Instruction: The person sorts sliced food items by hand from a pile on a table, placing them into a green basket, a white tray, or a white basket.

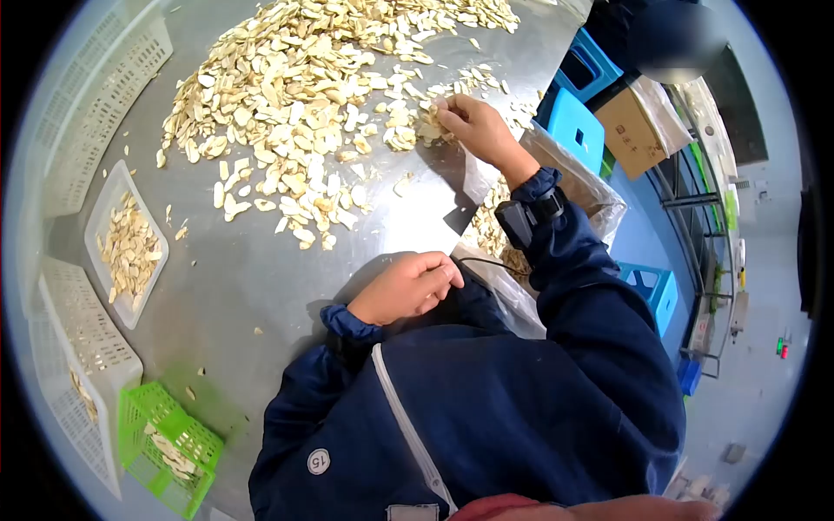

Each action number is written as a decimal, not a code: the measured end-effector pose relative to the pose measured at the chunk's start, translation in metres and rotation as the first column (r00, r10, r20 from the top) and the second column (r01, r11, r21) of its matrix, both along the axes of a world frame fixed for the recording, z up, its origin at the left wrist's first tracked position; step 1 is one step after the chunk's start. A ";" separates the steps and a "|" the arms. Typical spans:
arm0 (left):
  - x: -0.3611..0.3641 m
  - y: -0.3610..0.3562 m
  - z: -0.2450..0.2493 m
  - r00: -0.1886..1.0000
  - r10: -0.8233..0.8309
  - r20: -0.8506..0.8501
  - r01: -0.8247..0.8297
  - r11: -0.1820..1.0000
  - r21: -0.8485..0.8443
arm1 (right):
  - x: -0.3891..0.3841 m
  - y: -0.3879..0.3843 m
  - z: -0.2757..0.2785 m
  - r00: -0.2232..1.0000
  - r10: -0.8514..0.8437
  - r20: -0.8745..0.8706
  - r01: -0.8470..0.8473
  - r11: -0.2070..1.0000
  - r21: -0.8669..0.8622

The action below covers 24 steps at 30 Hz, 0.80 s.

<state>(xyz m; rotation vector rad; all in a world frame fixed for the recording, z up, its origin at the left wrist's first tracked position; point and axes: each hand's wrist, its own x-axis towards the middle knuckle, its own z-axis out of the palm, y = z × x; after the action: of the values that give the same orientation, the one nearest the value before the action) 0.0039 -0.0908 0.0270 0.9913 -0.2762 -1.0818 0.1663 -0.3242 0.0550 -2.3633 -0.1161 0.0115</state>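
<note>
Pale, dried-looking slices (287,104) lie in a broad, loose heap on the metal table (287,278). My right hand (478,130) is at the heap's right edge, thumb and fingers pinched together at some slices; the fingertips partly hide what they hold. Nearer my body, my left hand (404,288) rests at the table's edge with its fingers curled in and nothing visible in them. Below my right forearm, a lined box (599,195) holds more slices.
Along the left stand white perforated baskets (130,82), a white tray (162,252) of slices and a green basket (130,417) with a few slices. To the right are blue stools (578,130), a cardboard box (630,130), a metal rack (695,201) and another person (608,30).
</note>
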 end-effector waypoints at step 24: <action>0.001 0.003 0.001 0.992 0.101 -0.074 -0.104 0.993 -0.049 | 0.011 0.026 -0.009 0.883 0.294 0.367 -0.187 0.935 -0.300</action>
<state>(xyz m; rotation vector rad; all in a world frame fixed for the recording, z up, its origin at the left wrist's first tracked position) 0.0052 -0.0883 0.0278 0.9078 -0.1927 -1.0091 0.1777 -0.2979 0.0463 -2.5620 -0.6511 -0.3687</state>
